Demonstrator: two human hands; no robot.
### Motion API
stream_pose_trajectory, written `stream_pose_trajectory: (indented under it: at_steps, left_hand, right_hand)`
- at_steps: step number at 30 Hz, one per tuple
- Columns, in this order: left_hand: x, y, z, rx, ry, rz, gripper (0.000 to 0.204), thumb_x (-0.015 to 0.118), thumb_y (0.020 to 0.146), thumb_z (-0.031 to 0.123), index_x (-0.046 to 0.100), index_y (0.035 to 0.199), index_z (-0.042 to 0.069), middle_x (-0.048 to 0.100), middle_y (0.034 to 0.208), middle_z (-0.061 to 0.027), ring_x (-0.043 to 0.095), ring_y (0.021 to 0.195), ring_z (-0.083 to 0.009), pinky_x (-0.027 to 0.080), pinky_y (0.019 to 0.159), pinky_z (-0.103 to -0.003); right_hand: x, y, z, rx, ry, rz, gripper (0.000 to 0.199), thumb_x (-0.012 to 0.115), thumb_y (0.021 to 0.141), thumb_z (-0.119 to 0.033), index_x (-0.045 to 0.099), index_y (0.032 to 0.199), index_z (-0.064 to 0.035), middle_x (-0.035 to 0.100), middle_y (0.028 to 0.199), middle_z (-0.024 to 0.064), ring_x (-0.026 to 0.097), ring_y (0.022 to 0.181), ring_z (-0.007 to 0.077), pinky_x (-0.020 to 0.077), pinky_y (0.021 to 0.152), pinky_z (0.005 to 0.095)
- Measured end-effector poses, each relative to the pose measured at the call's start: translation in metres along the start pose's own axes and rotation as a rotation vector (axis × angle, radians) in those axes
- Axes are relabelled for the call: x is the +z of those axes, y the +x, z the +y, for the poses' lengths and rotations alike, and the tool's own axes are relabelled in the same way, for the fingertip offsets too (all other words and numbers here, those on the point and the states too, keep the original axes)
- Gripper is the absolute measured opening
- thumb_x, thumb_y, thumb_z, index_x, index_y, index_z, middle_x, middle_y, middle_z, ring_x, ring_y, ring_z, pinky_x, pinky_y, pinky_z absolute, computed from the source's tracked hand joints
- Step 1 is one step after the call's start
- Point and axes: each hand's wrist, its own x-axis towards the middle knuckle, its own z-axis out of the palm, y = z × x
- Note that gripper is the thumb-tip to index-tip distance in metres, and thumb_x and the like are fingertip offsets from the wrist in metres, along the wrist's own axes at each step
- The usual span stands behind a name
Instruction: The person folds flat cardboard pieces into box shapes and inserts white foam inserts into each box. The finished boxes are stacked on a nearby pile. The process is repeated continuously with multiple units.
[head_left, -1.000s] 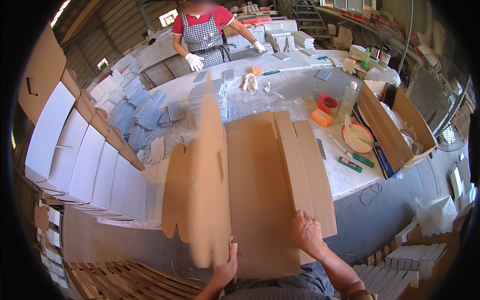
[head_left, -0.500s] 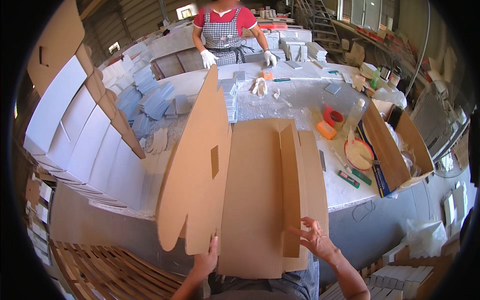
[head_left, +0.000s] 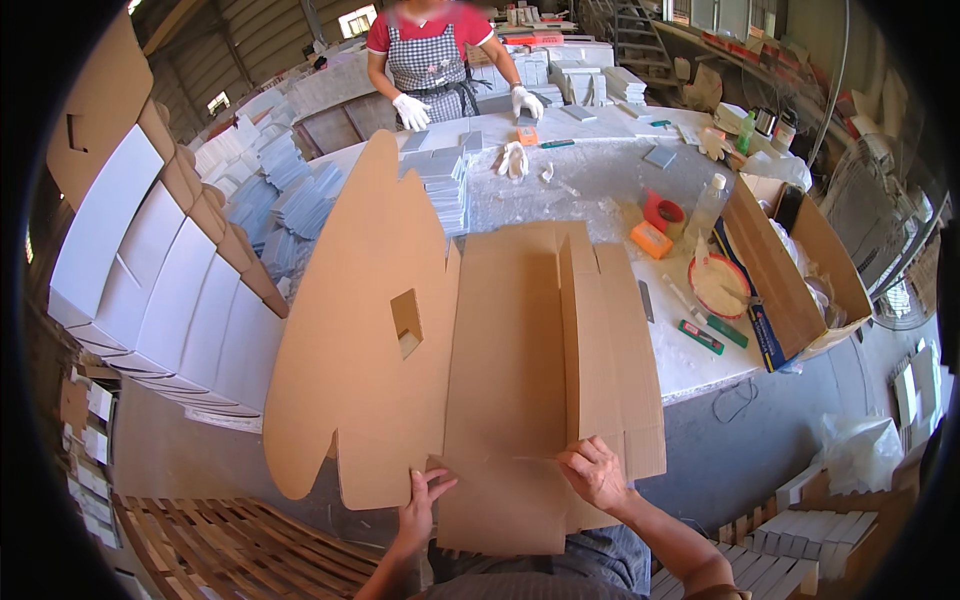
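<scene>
A partly folded brown cardboard box (head_left: 505,330) lies on the near edge of the table and reaches toward my body. Its large lid panel (head_left: 350,330), with a cut-out slot, leans out to the left. The right side wall stands up. My right hand (head_left: 597,474) is closed in a pinch on the near right corner, where the side wall meets the near flap (head_left: 500,510). At the near left corner my left hand (head_left: 422,508) touches the cardboard with its fingers apart. The box's inside shows bare cardboard.
White boxes (head_left: 180,270) are stacked at left. At right stand a bowl of pale paste (head_left: 718,286), a bottle (head_left: 708,210), green-handled cutters (head_left: 701,337) and an open carton (head_left: 800,285). Across the table a gloved co-worker (head_left: 430,75) stands near stacked tiles (head_left: 438,185). A slatted wooden pallet (head_left: 220,545) lies lower left.
The lid panel has swung further out to the left. My right hand has moved inward and closed on the box corner. My left hand has let go of the lid's edge and spread its fingers.
</scene>
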Motion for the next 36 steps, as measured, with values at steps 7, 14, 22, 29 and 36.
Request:
stream_pose_trajectory:
  at_steps: [7,14,22,29,36]
  left_hand:
    - [-0.01,0.007,-0.012,0.027,-0.113,-0.076,0.061,0.023,0.1,0.043,0.039,0.117,-0.013,0.052,0.118,-0.0251,0.051,0.116,-0.0309,0.034,0.103,-0.036]
    - [-0.015,-0.014,-0.013,0.077,-0.077,-0.028,0.052,0.027,0.101,0.037,0.032,0.124,-0.01,0.052,0.115,-0.0279,0.053,0.111,-0.0338,0.041,0.1,-0.039]
    - [-0.003,-0.005,-0.02,0.166,0.017,-0.039,0.056,0.025,0.101,0.04,0.031,0.126,-0.01,0.054,0.115,-0.0273,0.054,0.111,-0.032,0.04,0.101,-0.038]
    - [-0.003,-0.005,-0.015,0.135,-0.051,-0.032,0.056,0.028,0.1,0.039,0.031,0.129,-0.009,0.05,0.12,-0.027,0.054,0.11,-0.0329,0.042,0.1,-0.041]
    - [0.004,-0.003,0.001,0.186,0.002,-0.04,0.054,0.029,0.101,0.036,0.028,0.13,-0.009,0.052,0.118,-0.0267,0.054,0.111,-0.0342,0.043,0.099,-0.038]
  right_hand:
    - [-0.001,0.004,0.003,-0.15,-0.127,0.025,0.034,0.068,0.063,-0.002,0.065,0.095,-0.0116,0.058,0.089,0.0042,0.055,0.082,0.0237,0.0484,0.068,0.0342]
    - [-0.009,-0.014,0.002,-0.236,-0.124,0.015,0.034,0.065,0.063,-0.001,0.064,0.096,-0.0083,0.061,0.097,0.0034,0.057,0.089,0.0248,0.0518,0.07,0.031]
    - [-0.024,-0.027,-0.009,-0.177,-0.321,-0.364,0.061,0.059,0.08,-0.018,0.039,0.137,-0.0089,0.039,0.142,0.0061,0.042,0.124,0.0249,0.0369,0.1,0.0352]
    - [-0.024,-0.013,-0.012,-0.163,-0.547,-0.504,0.083,0.067,0.075,-0.033,0.025,0.144,-0.0095,0.029,0.147,0.0052,0.03,0.134,0.0257,0.0301,0.107,0.0397]
    - [-0.023,-0.023,0.007,-0.2,-0.48,-0.457,0.09,0.068,0.074,-0.043,0.024,0.144,-0.0095,0.027,0.149,0.0049,0.027,0.136,0.0234,0.0257,0.109,0.0406]
